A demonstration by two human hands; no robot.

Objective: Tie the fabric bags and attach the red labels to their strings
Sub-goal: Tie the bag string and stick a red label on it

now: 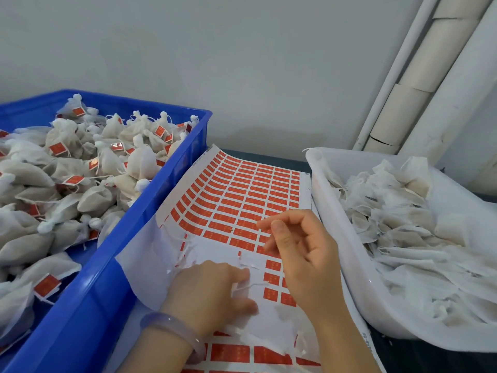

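A sheet of red labels (pixel 242 200) lies between two crates. On its near part lies a flat white fabric bag (pixel 269 324). My left hand (pixel 209 289) rests on the bag, and the bag's white string (pixel 252 286) comes out between its thumb and fingers, which pinch it. Just above the sheet, to the right of the string, hovers my right hand (pixel 301 254) with loosely curled fingers. I see nothing held in it. Several labels near the hands are peeled off the sheet.
A blue crate (pixel 150 211) on the left is heaped with tied bags bearing red labels. A white tub (pixel 336 238) on the right holds several untied bags. A grey wall and white pipes (pixel 403 76) stand behind.
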